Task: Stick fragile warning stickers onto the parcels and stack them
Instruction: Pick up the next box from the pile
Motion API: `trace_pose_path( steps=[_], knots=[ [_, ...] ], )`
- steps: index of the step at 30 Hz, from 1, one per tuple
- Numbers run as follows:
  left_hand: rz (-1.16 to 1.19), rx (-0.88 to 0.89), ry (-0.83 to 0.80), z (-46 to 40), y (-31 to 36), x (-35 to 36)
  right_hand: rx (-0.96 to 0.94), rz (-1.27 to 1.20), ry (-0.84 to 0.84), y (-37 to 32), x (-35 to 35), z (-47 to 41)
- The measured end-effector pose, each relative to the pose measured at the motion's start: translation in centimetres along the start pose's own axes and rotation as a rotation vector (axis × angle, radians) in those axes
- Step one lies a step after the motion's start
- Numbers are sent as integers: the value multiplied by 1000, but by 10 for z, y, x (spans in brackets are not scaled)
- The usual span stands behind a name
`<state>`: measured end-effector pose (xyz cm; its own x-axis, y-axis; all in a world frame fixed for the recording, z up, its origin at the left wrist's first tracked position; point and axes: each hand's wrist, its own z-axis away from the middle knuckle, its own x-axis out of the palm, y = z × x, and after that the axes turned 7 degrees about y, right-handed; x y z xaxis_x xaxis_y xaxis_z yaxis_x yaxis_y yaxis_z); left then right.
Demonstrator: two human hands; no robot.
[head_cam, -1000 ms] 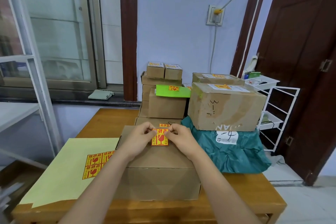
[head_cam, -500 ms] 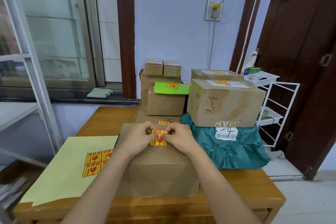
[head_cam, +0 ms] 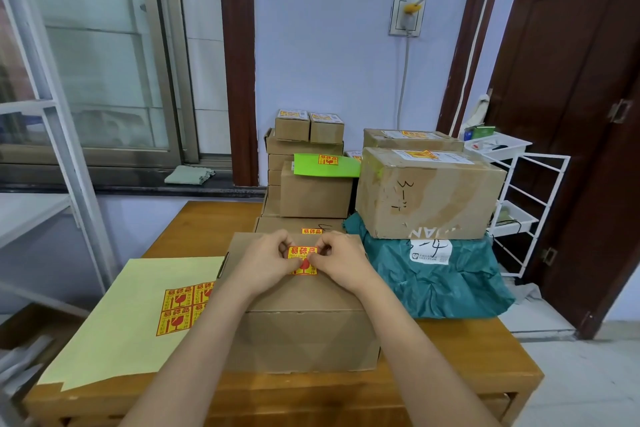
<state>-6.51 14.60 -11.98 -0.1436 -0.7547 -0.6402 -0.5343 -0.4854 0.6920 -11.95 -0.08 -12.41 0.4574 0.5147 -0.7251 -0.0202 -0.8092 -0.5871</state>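
A brown cardboard parcel [head_cam: 304, 326] stands at the front middle of the wooden table [head_cam: 485, 378]. A yellow and red fragile sticker [head_cam: 302, 256] lies on the parcel's top. My left hand [head_cam: 266, 262] and my right hand [head_cam: 343, 262] meet over it, fingers curled, thumbs and fingertips on the sticker's left and right edges. Whether they pinch it or press it flat I cannot tell. To the left lies a pale yellow backing sheet [head_cam: 114, 322] with several more stickers [head_cam: 181, 308].
Stickered parcels are stacked at the back: small boxes [head_cam: 308, 128], a box with a green envelope [head_cam: 327, 165], a large box [head_cam: 426, 194] on a teal bag [head_cam: 436, 281]. A white wire rack [head_cam: 519, 211] stands right, a metal shelf frame [head_cam: 62, 156] left.
Both hands stay at the sticker on the parcel; their fingers have closed in a little over its edges. The camera view has shifted slightly.
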Motion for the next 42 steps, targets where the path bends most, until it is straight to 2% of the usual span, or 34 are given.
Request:
trace_pose_path(
  steps=[20, 42],
  knots=[
    [19, -11, -70, -2, 0, -1, -17, 117, -89, -5, -4, 3],
    [6, -15, 58, -5, -9, 5, -2, 97, -81, -7, -5, 4]
  ],
)
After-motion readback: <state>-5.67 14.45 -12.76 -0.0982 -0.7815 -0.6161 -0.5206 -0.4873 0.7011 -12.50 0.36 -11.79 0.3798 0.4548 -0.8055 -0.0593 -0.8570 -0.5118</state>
